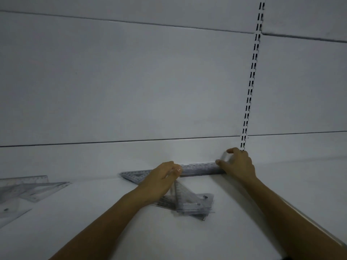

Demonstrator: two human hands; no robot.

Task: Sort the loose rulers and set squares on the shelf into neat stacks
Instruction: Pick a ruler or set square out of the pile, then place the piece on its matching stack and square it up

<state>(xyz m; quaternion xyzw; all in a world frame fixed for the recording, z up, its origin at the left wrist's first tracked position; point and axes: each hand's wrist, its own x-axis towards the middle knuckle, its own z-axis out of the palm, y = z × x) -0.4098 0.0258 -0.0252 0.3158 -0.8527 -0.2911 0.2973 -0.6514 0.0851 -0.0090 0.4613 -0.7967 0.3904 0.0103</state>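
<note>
Ruler stack (199, 168): I see it lying along the shelf (93, 231) back, long axis left-right.
Right hand (237, 164): fingers pinch its right end.
Left hand (159, 182): fingers curled at its left end, grip unclear.
Set squares (191, 204): loose, just nearer than my left hand.

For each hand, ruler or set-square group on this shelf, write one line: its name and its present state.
left hand: fingers on the ruler stack's left part
right hand: gripping the stack's right end
ruler stack: lying along the back panel, held at both ends
set squares in front: loose, overlapping, untidy
set square behind left hand: flat on shelf
far-left pile: loose, overlapping, untouched
</note>
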